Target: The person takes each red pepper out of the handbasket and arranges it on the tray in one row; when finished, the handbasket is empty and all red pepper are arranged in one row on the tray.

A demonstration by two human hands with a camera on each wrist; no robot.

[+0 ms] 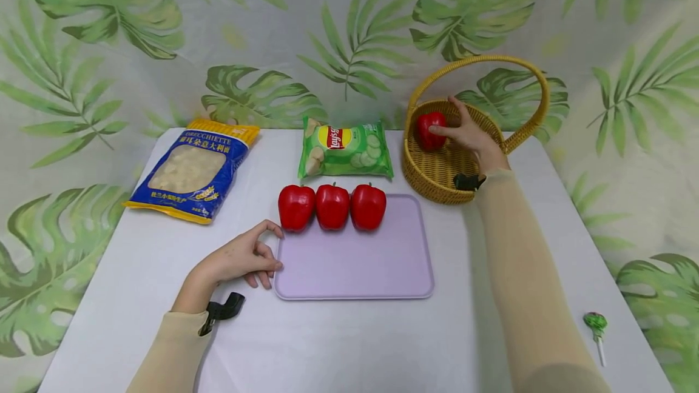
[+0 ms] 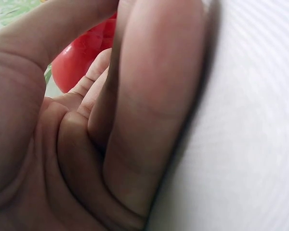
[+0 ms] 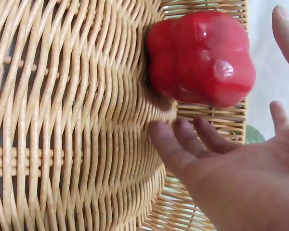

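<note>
My left hand [image 1: 246, 258] rests at the left edge of a pale purple tray [image 1: 355, 268], thumb and index fingertips at the rim, other fingers loosely bent. On the tray's far left part three red bell peppers [image 1: 332, 207] stand in a row. One red pepper shows partly behind the fingers in the left wrist view. My right hand [image 1: 471, 139] reaches into a wicker basket [image 1: 412, 174]. Inside the basket, a red bell pepper [image 3: 202, 57] lies against the wall. The right fingers are spread beside it, with a gap visible in the right wrist view.
A green chip bag [image 1: 346, 149] lies behind the tray. At the far left is a blue and yellow pasta bag [image 1: 191, 168]. A green-wrapped lollipop [image 1: 596, 322] lies at the near right. The basket's tall handle [image 1: 480, 58] arches above the right hand.
</note>
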